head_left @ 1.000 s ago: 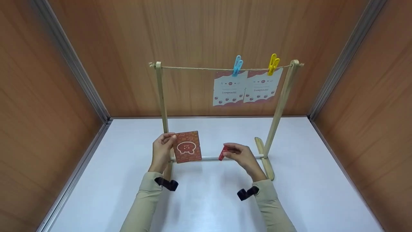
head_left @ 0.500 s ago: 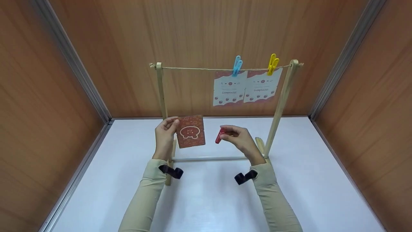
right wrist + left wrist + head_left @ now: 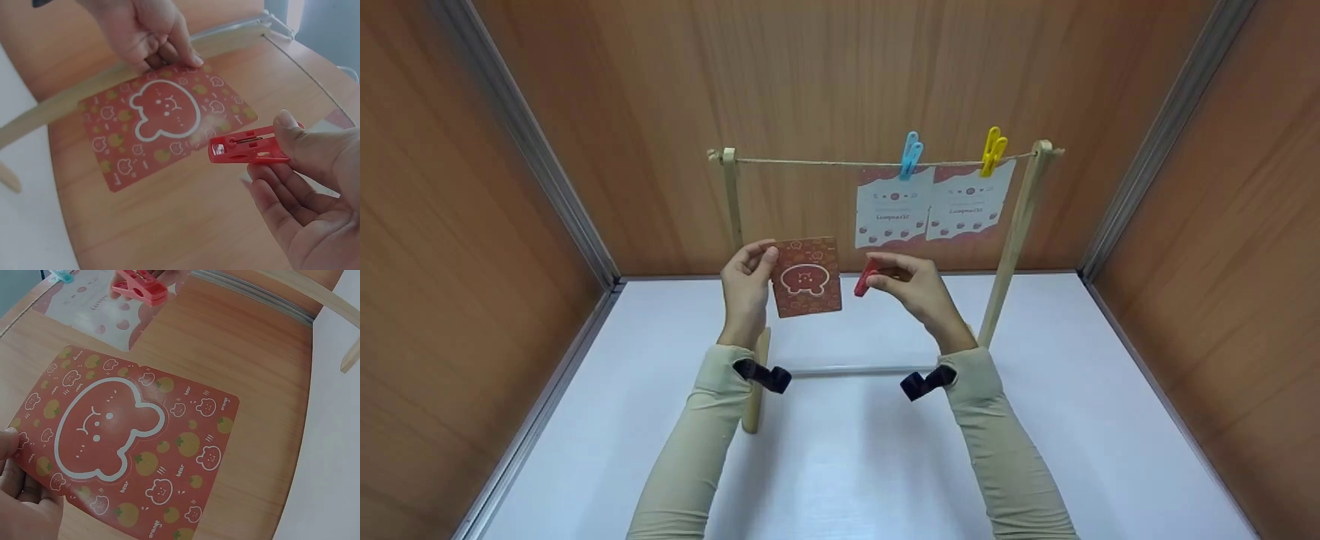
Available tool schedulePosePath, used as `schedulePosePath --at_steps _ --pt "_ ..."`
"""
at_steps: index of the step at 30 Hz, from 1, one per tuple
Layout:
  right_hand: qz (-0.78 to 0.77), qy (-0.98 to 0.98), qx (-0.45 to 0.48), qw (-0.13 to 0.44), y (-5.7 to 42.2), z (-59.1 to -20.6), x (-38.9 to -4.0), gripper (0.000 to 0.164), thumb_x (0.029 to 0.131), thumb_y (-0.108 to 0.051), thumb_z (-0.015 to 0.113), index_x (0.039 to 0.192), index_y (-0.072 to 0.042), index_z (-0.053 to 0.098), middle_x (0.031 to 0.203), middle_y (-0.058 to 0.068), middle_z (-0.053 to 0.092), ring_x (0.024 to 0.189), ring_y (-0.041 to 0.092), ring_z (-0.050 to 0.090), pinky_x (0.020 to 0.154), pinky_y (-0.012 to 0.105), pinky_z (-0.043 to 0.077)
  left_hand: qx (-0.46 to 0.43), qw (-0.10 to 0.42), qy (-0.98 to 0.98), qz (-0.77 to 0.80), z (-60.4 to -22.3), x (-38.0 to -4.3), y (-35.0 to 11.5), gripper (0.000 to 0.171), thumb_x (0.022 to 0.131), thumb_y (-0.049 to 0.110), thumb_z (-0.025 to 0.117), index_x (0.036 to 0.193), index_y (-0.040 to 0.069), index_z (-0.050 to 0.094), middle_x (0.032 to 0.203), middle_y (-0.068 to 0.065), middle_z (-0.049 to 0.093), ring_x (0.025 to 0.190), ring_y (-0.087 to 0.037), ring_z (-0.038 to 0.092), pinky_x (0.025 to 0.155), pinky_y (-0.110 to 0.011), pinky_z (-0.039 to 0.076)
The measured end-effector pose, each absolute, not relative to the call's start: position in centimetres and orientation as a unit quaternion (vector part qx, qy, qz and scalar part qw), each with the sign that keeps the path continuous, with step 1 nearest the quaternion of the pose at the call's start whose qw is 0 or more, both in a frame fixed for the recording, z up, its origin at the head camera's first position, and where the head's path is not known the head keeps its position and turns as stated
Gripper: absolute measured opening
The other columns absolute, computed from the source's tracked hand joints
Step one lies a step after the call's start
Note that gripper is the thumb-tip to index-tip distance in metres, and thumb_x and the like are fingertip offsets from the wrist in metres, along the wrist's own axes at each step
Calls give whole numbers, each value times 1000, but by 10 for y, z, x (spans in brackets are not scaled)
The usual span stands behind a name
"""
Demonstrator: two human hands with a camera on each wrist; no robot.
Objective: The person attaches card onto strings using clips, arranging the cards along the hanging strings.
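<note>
My left hand (image 3: 746,289) pinches a red card (image 3: 808,277) by its upper left edge; a white-outlined bear head is printed on it, upside down in the head view. In my right hand (image 3: 919,289) a red clothespin (image 3: 247,145) is held between thumb and fingers, its tip pointing toward the card but apart from it. Both hands are raised below a string (image 3: 810,162) tied between two wooden posts. A blue clothespin (image 3: 910,156) and a yellow clothespin (image 3: 994,152) each hold a white-and-pink card on the string, at its middle and right.
The left post (image 3: 733,199) and right post (image 3: 1020,225) stand on wooden feet, joined low down by a pale rod (image 3: 855,370). Under them lies a white table (image 3: 825,465), with wood-grain panels (image 3: 810,75) around its back and sides.
Both hands have risen toward the string, carrying the red card and the red clothespin. The gap between card and clothespin has narrowed. The hanging cards stay in place.
</note>
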State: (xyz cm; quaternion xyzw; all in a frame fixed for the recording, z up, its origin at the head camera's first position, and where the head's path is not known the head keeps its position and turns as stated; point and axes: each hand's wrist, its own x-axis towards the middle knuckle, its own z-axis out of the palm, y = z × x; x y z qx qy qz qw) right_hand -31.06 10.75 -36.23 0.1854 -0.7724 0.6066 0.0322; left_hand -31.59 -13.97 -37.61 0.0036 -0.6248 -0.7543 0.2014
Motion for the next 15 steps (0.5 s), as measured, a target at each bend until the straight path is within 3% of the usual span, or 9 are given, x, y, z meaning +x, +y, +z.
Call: schedulePosePath --at_steps 15 --pt "633 -746 196 63 93 -310 -316 41 85 -16 71 124 -5 64 113 13 66 99 17 62 85 20 51 -26 227 -618 -752 -348 -322 -133 23 94 18 61 112 4 62 94 -3 66 83 -14 65 69 -26 55"
